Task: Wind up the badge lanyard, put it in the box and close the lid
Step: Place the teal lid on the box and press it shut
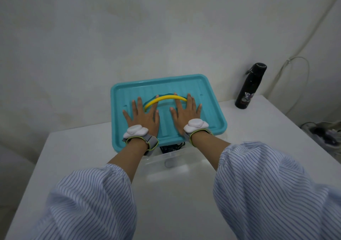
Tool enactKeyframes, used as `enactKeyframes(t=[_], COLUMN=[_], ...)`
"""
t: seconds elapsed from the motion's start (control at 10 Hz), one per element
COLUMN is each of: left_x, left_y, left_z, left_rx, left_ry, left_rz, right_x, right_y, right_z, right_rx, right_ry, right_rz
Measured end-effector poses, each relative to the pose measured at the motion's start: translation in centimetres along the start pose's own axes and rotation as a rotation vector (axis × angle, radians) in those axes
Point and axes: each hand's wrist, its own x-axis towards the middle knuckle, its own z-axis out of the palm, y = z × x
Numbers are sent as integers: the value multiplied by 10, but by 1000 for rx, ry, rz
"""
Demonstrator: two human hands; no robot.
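A teal lid (pixel 206 99) with a yellow arched handle (pixel 166 98) lies on top of a clear plastic box (pixel 166 163) on the white table. My left hand (pixel 143 117) and my right hand (pixel 186 113) rest flat on the lid, fingers spread, on either side of the handle. Through the clear front wall, just under the lid's near edge, a dark bundle that looks like the lanyard (pixel 170 147) shows inside the box. Most of the box's inside is hidden by the lid.
A black water bottle (pixel 251 85) stands at the table's far right, near the wall. The white table (pixel 258 129) ends at left and right edges; a heap of grey stuff (pixel 324 134) lies beyond the right edge. A cable hangs on the right wall.
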Motion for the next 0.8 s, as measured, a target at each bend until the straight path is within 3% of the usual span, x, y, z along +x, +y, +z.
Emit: enactKeyframes(t=[0.8], left_x=[-18], left_y=[10], left_z=[58], left_rx=[42], left_ry=[-158], left_rz=[-103], right_x=[-10], right_y=[46], right_z=[40], right_rx=[-16], right_ry=[-170], right_rz=[-32])
